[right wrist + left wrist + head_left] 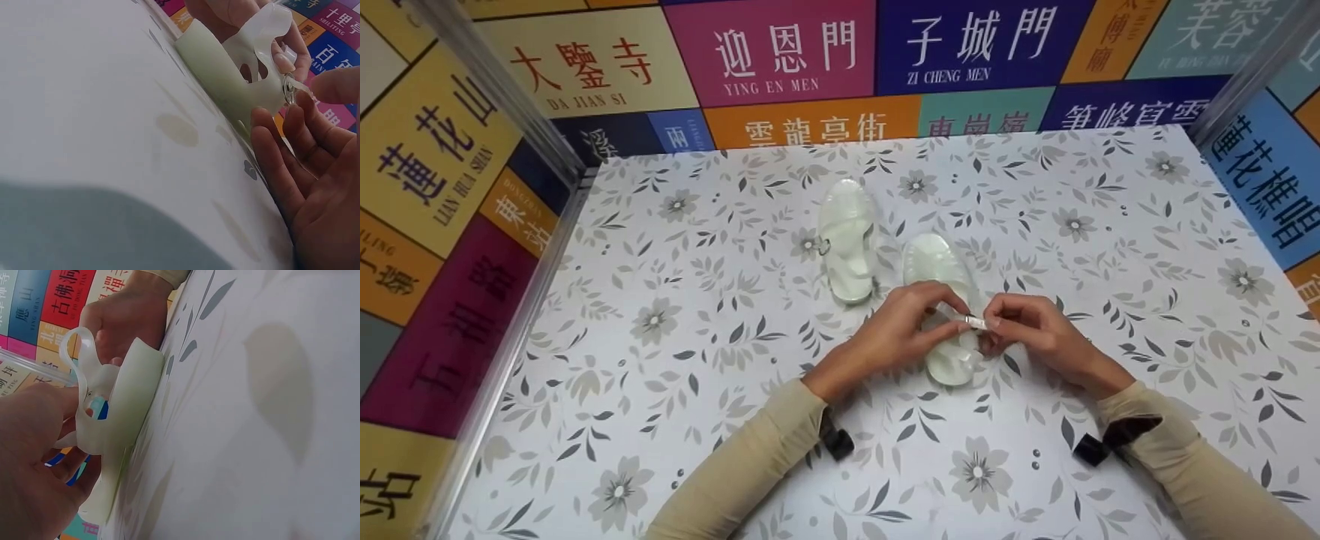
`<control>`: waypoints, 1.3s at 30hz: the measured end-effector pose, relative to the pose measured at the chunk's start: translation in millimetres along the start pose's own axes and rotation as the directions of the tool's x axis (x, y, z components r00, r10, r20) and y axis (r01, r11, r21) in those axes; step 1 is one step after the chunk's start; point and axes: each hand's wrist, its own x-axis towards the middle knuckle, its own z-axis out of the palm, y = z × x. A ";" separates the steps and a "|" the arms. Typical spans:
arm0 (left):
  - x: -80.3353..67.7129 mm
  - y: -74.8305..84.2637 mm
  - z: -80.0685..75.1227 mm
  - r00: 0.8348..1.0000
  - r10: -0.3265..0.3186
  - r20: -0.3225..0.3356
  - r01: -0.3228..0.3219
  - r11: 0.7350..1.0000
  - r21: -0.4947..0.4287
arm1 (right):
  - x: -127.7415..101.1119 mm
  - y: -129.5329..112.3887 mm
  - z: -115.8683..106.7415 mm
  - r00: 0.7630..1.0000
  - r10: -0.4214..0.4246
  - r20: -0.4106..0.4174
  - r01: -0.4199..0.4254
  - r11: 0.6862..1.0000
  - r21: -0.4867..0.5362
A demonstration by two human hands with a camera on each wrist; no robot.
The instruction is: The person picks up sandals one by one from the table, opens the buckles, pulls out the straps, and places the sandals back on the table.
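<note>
Two pale, pearly sandals lie on the table, toes pointing away from me. At the nearer sandal (934,255), on the right, both hands meet over its ankle strap (977,322). My left hand (911,319) pinches the strap from the left with thumb and index finger. From the other side my right hand (1039,330) pinches the strap's end between thumb and fingertips. In the right wrist view a round metal buckle (289,89) sits on the sandal's side, right at those fingertips. The left wrist view shows the heel part (135,377) standing upright between the hands.
The other sandal (847,225) lies farther off to the left, with its metal buckle (823,246) out at its left side. A white cloth (780,450) with grey leaves and flowers covers the table. Colourful panels with lettering (780,52) stand at the back and sides.
</note>
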 end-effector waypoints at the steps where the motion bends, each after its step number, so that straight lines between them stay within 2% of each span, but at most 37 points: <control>1: -0.2 -0.2 0.0 1.000 0.002 -0.002 -0.002 1.000 0.000 | 0.1 0.5 -0.3 1.000 -0.004 0.001 0.004 1.000 0.006; 11: -0.2 -0.9 0.0 0.999 0.032 -0.030 -0.033 0.999 -0.022 | -0.3 0.4 2.7 0.999 0.024 -0.045 -0.025 0.999 -0.022; 21: -0.5 -1.3 0.5 0.999 0.031 -0.043 -0.033 0.998 -0.049 | -0.8 1.6 1.1 0.993 0.098 -0.058 -0.102 0.993 -0.061; 33: 1.1 -2.4 1.5 0.995 0.072 -0.062 -0.074 0.997 -0.027 | -1.5 1.6 1.9 0.995 0.076 -0.067 -0.081 0.994 -0.070; 39: 2.0 -2.1 2.1 0.995 0.080 -0.056 -0.082 0.996 -0.026 | -0.8 0.4 3.4 0.998 0.040 -0.056 -0.043 0.998 -0.054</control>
